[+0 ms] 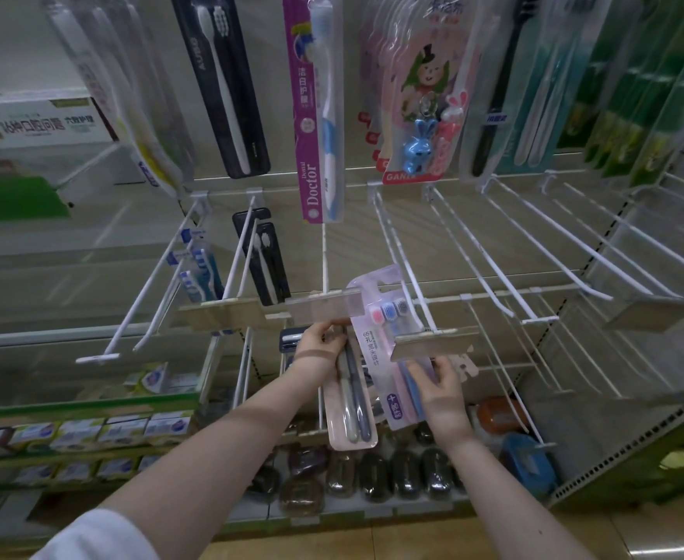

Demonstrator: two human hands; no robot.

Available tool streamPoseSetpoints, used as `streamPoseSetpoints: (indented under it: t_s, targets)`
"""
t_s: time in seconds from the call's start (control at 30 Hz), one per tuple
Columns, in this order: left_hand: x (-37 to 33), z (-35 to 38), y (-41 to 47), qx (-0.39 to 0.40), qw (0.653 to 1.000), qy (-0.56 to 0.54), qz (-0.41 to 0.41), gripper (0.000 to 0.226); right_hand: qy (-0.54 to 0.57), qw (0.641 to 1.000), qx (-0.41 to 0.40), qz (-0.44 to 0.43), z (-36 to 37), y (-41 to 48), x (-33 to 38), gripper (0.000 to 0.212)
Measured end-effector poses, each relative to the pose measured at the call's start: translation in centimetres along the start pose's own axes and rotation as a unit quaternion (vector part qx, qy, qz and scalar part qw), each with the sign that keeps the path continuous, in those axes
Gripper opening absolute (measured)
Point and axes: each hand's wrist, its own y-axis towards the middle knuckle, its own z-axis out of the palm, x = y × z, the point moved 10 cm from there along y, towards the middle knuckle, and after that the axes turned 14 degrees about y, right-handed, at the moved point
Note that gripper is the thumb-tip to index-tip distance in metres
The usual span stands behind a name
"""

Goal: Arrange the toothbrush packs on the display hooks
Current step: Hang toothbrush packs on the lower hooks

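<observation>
A toothpaste box (pixel 41 125) lies on the upper left shelf (pixel 89 163). Dark wrapped bars (pixel 372 474) line the bottom shelf (pixel 372 508), with an orange case (pixel 497 416) and a blue case (pixel 528 464) at its right end.

Two toothbrush packs in hand: a two-brush pack (pixel 352 418) in the left hand (pixel 320 345), a three-brush pack (pixel 376 349) in the right hand (pixel 441 392). Three price-tag strips (pixel 324 309) run just above the hands. Up-left of the left hand hang one black pack (pixel 265 260) and a blue stack (pixel 198 272), its number unclear; high above, one purple pack (pixel 314 115).
</observation>
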Motion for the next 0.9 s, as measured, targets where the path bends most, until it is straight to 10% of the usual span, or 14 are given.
streamPoseSetpoints:
  t_s: [0.9]
  targets:
    - [1.5,0.2,1.6,0.036,0.998,-0.020,-0.050,0.014,-0.026,0.998,-0.049,0.013,0.1,3.2,-1.2,0.023]
